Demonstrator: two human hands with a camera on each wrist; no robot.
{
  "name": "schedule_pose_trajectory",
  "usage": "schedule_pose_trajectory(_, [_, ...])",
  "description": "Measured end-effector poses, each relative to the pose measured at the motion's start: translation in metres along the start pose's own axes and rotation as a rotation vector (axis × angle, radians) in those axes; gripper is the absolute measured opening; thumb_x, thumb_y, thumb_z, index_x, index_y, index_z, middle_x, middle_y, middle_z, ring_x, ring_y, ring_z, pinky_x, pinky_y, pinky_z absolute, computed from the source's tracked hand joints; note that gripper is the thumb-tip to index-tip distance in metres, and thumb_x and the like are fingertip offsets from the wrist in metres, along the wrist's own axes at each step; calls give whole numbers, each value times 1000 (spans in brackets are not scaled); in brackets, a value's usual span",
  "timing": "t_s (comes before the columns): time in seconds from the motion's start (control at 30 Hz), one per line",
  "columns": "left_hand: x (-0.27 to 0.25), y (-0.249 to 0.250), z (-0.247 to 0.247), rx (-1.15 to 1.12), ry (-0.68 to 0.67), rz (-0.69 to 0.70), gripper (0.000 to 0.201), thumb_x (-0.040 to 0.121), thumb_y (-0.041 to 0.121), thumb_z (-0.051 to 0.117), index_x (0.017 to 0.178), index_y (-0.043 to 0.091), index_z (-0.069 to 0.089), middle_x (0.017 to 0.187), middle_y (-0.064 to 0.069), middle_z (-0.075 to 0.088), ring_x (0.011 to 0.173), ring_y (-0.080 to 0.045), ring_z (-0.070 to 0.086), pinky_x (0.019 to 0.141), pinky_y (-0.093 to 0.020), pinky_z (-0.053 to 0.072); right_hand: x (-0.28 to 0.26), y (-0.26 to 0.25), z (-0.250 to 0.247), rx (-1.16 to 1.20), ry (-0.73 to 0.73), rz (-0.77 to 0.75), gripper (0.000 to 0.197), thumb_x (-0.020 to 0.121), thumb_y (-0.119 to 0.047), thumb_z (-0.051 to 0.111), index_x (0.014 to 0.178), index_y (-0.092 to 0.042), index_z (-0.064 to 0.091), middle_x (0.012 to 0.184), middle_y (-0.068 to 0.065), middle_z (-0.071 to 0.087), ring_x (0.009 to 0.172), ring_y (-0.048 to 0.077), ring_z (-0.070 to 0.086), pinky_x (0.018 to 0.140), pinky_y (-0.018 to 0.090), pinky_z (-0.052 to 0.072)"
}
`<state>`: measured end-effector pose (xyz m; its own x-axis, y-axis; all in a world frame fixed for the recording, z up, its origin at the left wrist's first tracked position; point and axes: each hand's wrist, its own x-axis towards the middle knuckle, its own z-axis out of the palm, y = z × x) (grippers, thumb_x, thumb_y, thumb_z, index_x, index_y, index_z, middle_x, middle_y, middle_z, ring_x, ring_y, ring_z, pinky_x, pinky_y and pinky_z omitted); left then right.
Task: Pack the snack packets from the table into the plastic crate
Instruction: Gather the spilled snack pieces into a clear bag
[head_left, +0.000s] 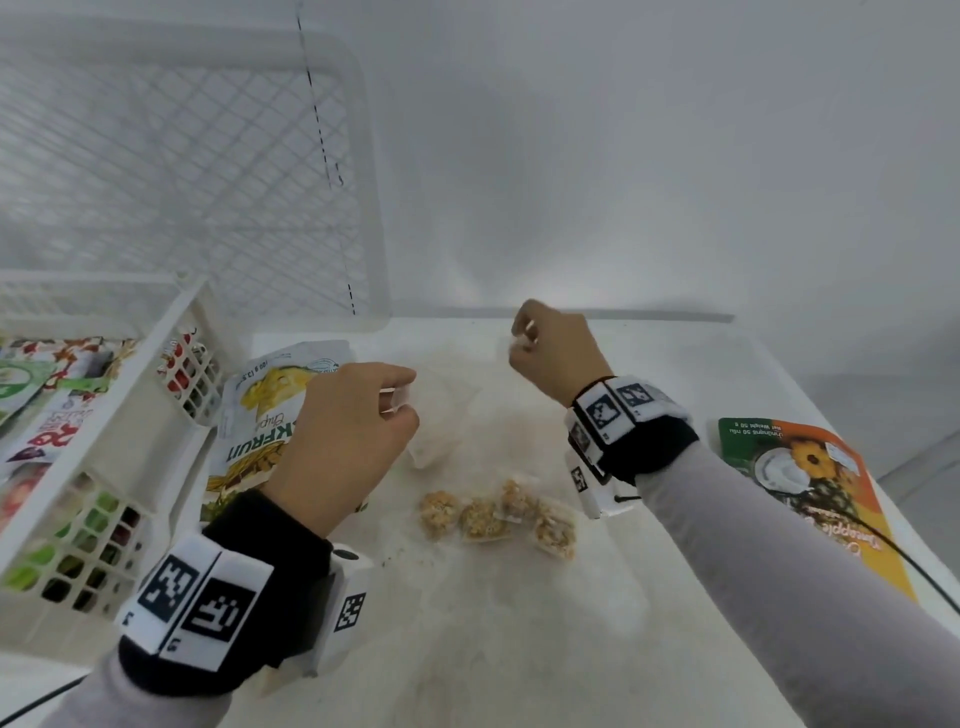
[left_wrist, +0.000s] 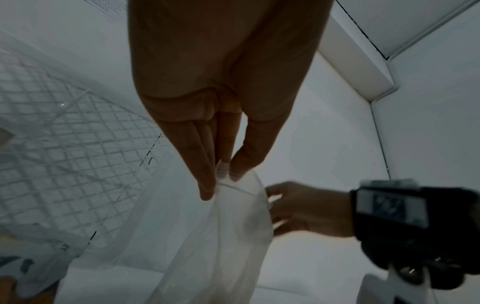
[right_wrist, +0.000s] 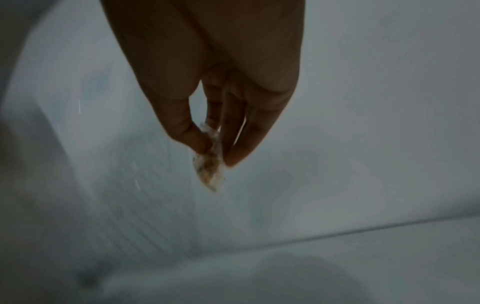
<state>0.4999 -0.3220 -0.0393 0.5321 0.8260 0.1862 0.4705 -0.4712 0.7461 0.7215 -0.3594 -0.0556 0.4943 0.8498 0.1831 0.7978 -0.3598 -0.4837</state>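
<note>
Four wrapped snacks (head_left: 498, 512) are lying on the white table (head_left: 545, 623); left hand (head_left: 345, 441) is pinching a clear bag (left_wrist: 221, 236), right hand (head_left: 556, 348) is pinching one small wrapped snack (right_wrist: 210, 170).

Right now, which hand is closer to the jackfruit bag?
Left. The left hand hangs directly over the jackfruit bag, pinching a clear plastic bag. The right hand is farther right, beyond that clear bag, pinching a small snack packet.
</note>
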Motion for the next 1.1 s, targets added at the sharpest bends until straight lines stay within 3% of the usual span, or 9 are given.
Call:
schedule_pose_trajectory(0.1, [1, 0, -1, -4, -14, 1, 34, 85, 10, 60, 119, 12, 65, 116, 1, 66, 92, -5, 61, 81, -15, 43, -21, -25, -20, 485, 208, -86, 12, 83, -22, 64, 95, -23, 62, 85, -7, 69, 83, 7, 65, 67, 16, 49])
schedule_pose_trajectory(0.23, [1, 0, -1, -8, -13, -3, 35, 82, 9, 63, 117, 12, 66, 115, 1, 67, 93, -5, 61, 77, -11, 42, -58, -47, -23, 798, 143, -254, 19, 80, -14, 70, 98, -20, 66, 94, -5, 70, 90, 8, 67, 75, 25, 56])
schedule_pose_trajectory(0.43, [2, 3, 1, 2, -19, -11, 38, 80, 7, 63, 117, 12, 65, 117, -1, 65, 97, -9, 62, 86, -22, 47, -86, -53, -1, 384, 144, -485, 21, 78, 11, 62, 90, -2, 73, 89, 4, 74, 85, 15, 70, 77, 28, 57])
schedule_pose_trajectory(0.57, [-4, 10, 6, 48, -48, 49, 35, 79, 5, 62, 113, 10, 68, 112, -7, 68, 100, -16, 64, 87, -25, 49, -89, -63, 9, 28, 10, -464, 20, 88, -4, 55, 99, -5, 71, 98, 9, 66, 87, 24, 61, 76, 34, 51])
schedule_pose_trajectory(0.7, [-11, 16, 11, 82, -48, 152, 24, 76, 0, 59, 92, 11, 73, 86, -6, 71, 85, -18, 64, 74, -25, 49, -94, -74, 9, -195, 37, -383, 17, 75, 8, 61, 89, -2, 62, 62, 9, 60, 51, 27, 53, 48, 32, 41])
schedule_pose_trajectory(0.8, [-11, 14, 12, 45, -44, 113, 38, 78, -1, 60, 113, 12, 68, 110, -4, 69, 102, -14, 63, 88, -21, 48, -99, -77, 12, -351, -29, -433, 20, 76, 9, 55, 86, -7, 62, 65, 7, 60, 55, 26, 50, 51, 30, 35])
schedule_pose_trajectory(0.93, [-11, 10, 9, 92, -54, 115, 44, 80, -2, 56, 122, 10, 63, 119, -7, 66, 111, -17, 60, 97, -27, 45, -100, -72, 3, -107, -54, -408, 34, 89, 0, 49, 114, -17, 65, 93, 4, 71, 85, 21, 65, 74, 29, 50])
schedule_pose_trajectory(1.03, [-10, 2, 3, 89, -44, 95, 44, 81, 1, 56, 124, 11, 61, 120, -7, 65, 111, -17, 60, 97, -26, 44, -108, -55, -10, 239, 185, -336, 24, 84, 1, 60, 101, -9, 72, 92, 1, 74, 82, 12, 68, 78, 21, 54])
schedule_pose_trajectory(1.1, [-11, -2, 0, 87, -42, 84, 42, 83, 3, 56, 124, 11, 61, 121, -7, 64, 111, -16, 60, 95, -23, 42, -115, -32, -16, 196, 134, -202, 22, 83, -2, 62, 100, -12, 71, 93, -2, 72, 83, 8, 66, 79, 17, 52])
